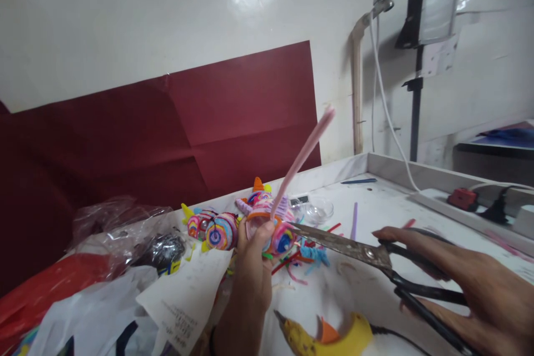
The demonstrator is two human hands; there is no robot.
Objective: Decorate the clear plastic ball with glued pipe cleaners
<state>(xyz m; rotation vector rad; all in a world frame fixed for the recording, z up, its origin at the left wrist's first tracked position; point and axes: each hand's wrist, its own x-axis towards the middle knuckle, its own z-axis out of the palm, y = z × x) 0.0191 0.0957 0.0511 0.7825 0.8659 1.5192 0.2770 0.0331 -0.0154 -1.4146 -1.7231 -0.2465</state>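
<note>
My left hand (255,256) is closed around a colourful pipe-cleaner craft (283,236) with an orange rim and blue and pink swirls. From under its thumb a long pink pipe cleaner (302,158) sticks up, tilted to the right. My right hand (471,283) grips the black handles of a pair of scissors (342,242). Their worn metal blades point left, with the tips at the craft's right side; whether they touch it I cannot tell. Swirled craft pieces (221,231) lie just left of my left hand. Another craft piece with an orange tip (257,184) stands behind it.
A yellow glue gun (325,339) lies at the front, its cord running right. Pipe-cleaner scraps (315,256) are scattered mid-table. Plastic bags (100,306) and a printed paper (187,289) crowd the left. A power strip (434,198) borders the right; a raised rim (342,169) edges the table.
</note>
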